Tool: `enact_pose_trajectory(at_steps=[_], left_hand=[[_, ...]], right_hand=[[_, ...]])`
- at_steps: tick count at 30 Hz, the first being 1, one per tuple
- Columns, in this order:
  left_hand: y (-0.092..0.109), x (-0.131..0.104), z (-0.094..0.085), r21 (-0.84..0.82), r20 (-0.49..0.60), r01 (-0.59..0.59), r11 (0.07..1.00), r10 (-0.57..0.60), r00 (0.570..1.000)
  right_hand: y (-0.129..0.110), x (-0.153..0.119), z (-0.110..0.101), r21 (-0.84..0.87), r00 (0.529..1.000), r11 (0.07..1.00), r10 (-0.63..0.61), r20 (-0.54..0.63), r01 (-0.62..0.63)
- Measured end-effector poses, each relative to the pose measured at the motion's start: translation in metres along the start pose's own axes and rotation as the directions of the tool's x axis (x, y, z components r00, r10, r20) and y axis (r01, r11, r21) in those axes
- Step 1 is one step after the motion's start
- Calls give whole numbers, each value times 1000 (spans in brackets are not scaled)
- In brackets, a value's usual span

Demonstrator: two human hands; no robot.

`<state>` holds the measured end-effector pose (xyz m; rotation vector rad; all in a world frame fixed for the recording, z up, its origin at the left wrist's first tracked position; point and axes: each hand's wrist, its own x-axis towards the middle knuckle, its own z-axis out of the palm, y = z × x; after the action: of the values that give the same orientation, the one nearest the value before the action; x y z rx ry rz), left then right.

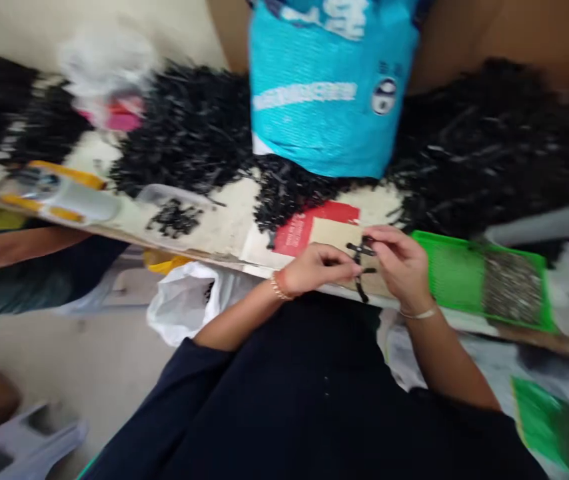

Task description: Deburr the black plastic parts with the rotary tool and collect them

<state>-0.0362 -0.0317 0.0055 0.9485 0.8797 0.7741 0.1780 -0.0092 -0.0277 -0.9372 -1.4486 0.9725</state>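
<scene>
Left hand (317, 268): fingers pinching the slim black pieces (361, 289) low, seemingly to steady them over the pale surface (229, 230)'s front edge. Right hand (407, 268): my fingers grasp their upper end. Green mesh plastic basket (452, 270): beside that wrist, presumably for easy reach.

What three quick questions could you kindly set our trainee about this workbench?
1. Which colour is the basket beside the right hand?
A) Red
B) Green
C) Yellow
2. True or false: heaps of black pieces lie on both sides of the large blue bag.
3. Fill in the blank: between them, the right hand and the left hand hold slender parts that are ____ in colour.

Key: 1 B; 2 True; 3 black.
</scene>
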Motion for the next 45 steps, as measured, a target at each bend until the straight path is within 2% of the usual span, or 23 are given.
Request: enact_pose_trajectory(at_steps=[2, 5, 9, 13, 18, 21, 23, 26, 30, 33, 39, 45], left_hand=[[-1, 3, 7, 108, -19, -43, 993, 45, 999], [-3, 6, 17, 236, -24, -79, 969, 87, 996], [-4, 8, 26, 293, -44, -88, 952, 105, 994], [-4, 10, 29, 331, -72, -106, 938, 137, 988], [-2, 10, 28, 443, -21, -194, 875, 227, 974], [0, 9, 25, 474, -21, -190, 860, 227, 974], [0, 7, 22, 438, -60, -131, 889, 174, 983], [0, 4, 19, 253, -104, 2, 967, 25, 994], [2, 0, 16, 38, -75, 136, 990, -133, 988], [4, -3, 11, 1, -74, 161, 987, -160, 984], [7, -4, 1, -8, -69, 203, 979, -203, 977], [5, -4, -8, -3, -47, 212, 977, -212, 976]], right_hand=[[2, -2, -3, 138, 996, 986, 90, -4, -89], [-1, -1, -11, 210, 979, 956, 196, 59, -204], [-7, -2, -16, 300, 946, 897, 305, 111, -324], [-7, -2, -18, 361, 926, 852, 354, 133, -378], [-3, 1, -20, 308, 872, 822, 401, 281, -478], [-2, 4, -20, 309, 874, 825, 395, 282, -473], [-2, 7, -20, 330, 899, 839, 376, 224, -433], [-5, 10, -20, 322, 909, 850, 385, 160, -417], [-10, 12, -18, 282, 872, 831, 414, 261, -479], [-14, 12, -15, 259, 863, 837, 402, 306, -482], [-20, 17, -10, 252, 859, 837, 405, 312, -486], [-24, 20, -3, 254, 821, 796, 457, 342, -549]])
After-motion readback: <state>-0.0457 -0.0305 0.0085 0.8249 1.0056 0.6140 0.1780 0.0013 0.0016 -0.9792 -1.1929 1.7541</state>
